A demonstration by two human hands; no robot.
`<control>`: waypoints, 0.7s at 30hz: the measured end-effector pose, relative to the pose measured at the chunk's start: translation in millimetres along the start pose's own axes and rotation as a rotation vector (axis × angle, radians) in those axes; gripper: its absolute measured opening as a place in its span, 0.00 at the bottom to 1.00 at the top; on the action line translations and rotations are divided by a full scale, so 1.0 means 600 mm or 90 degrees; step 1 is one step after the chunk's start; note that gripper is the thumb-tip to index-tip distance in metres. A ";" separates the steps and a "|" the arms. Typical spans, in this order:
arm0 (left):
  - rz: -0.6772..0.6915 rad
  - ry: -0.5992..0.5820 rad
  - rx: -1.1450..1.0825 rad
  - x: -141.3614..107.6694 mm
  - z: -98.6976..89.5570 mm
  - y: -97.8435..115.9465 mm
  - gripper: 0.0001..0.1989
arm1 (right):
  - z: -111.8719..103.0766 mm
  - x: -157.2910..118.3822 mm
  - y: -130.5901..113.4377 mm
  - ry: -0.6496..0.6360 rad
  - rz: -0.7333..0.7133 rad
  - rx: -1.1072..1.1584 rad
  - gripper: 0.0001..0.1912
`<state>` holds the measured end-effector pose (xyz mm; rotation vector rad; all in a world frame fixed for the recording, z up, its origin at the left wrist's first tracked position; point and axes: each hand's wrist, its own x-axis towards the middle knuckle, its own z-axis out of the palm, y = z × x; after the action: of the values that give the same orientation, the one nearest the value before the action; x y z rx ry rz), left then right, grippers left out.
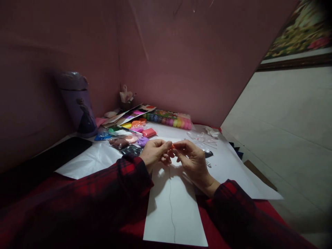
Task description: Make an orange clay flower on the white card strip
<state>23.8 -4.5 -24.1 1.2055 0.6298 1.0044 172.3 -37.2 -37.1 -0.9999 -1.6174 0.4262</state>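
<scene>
Both hands meet above the top of a white paper sheet (pixel 181 214) that carries a thin wavy dark line. Between the fingertips is a small orange piece (pixel 173 146), mostly covered by the fingers. My left hand (pixel 157 152) pinches it from the left with thumb and forefinger. From the right, my right hand (pixel 191 160) pinches the same piece, its thumb and fingers closed on it. Just beyond my left hand lie bagged lumps of coloured clay, among them a purple one (pixel 142 141) and a red one (pixel 149 132).
A purple canister (pixel 80 112) stands at the left by the wall. Behind the clay lie a pack of coloured pieces (pixel 168 119) and a pen holder (pixel 126 103). Clear plastic (pixel 202 137) is on the right, a black flat object (pixel 59 152) on the left.
</scene>
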 end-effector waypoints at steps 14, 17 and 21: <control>0.048 -0.002 -0.008 0.002 -0.001 -0.001 0.16 | 0.003 0.001 0.000 -0.001 0.027 0.040 0.04; 0.083 0.028 -0.002 0.003 0.003 0.001 0.16 | 0.003 0.004 0.000 0.011 0.066 0.118 0.06; 0.073 0.056 0.017 0.002 0.007 0.006 0.17 | 0.003 0.011 0.002 0.035 0.116 0.237 0.07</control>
<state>26.8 -5.5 -19.0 1.2368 0.6497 1.1544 171.1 -31.0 -34.3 -0.8663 -1.3384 0.7861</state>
